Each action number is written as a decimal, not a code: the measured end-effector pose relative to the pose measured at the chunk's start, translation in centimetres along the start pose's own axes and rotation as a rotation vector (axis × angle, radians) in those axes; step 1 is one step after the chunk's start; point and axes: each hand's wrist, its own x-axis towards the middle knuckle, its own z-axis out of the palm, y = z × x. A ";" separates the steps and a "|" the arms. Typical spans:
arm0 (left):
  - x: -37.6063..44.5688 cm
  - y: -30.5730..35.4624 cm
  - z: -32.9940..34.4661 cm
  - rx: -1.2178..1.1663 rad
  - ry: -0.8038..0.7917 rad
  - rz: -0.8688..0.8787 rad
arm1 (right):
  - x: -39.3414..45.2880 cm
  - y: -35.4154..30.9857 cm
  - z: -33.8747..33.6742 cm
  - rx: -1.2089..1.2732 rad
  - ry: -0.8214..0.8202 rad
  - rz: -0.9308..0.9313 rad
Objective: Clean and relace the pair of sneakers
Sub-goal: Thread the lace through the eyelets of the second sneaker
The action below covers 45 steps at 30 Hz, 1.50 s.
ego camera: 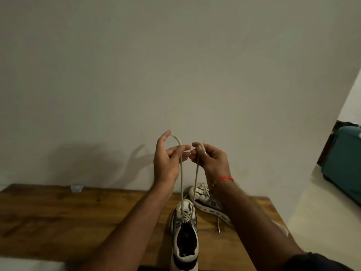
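Wall (175,65): plain, pale, filling most of the view; shadows of the raised hands fall on it low at left.

Table (58,222): brown wood, set against the wall, running from the left edge to past the middle.

Floor (312,222): pale, to the right of the table.

Sofa (343,163): teal, at the far right edge, only partly in sight.

Near sneaker (184,243): white with dark panels, upright on the table's near edge, heel toward the person, opening facing up. Laced through its upper eyelets.

Far sneaker (207,200): same colours, tipped on its side just behind and to the right of the first, patterned sole showing, partly hidden by the right forearm. A loose lace end trails from it onto the table.

Left hand (168,159): raised well above the near sneaker, fingers curled, pinching one end of the lace, which arcs over the forefinger.

Right hand (211,159): raised level with the left, fingertips nearly meeting it, fingers curled round the other end. A red thread (225,178) circles the wrist.

Lace (195,182): off-white, two strands rising taut from the near sneaker to the two hands.

Small white object (76,188): on the table's far edge by the wall; too blurred to tell what it is.
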 end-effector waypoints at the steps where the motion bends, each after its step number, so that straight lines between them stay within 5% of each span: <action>1: -0.3 0.6 0.1 0.032 0.009 0.007 | -0.5 -0.6 0.2 -0.002 0.000 -0.004; 21: -1.6 3.0 0.3 0.109 0.143 -0.126 | -3.5 -1.7 1.9 -0.113 0.071 -0.004; 34: -1.1 1.7 -0.1 0.238 0.139 -0.040 | -1.8 -0.4 -0.5 -0.289 0.065 -0.125; 38: -1.8 -1.2 -1.8 0.417 0.134 0.019 | -1.2 1.8 -3.1 -0.443 -0.001 -0.066; 45: -3.9 -11.3 -5.2 0.648 -0.014 -0.171 | -1.3 8.3 -7.9 -0.945 -0.310 0.120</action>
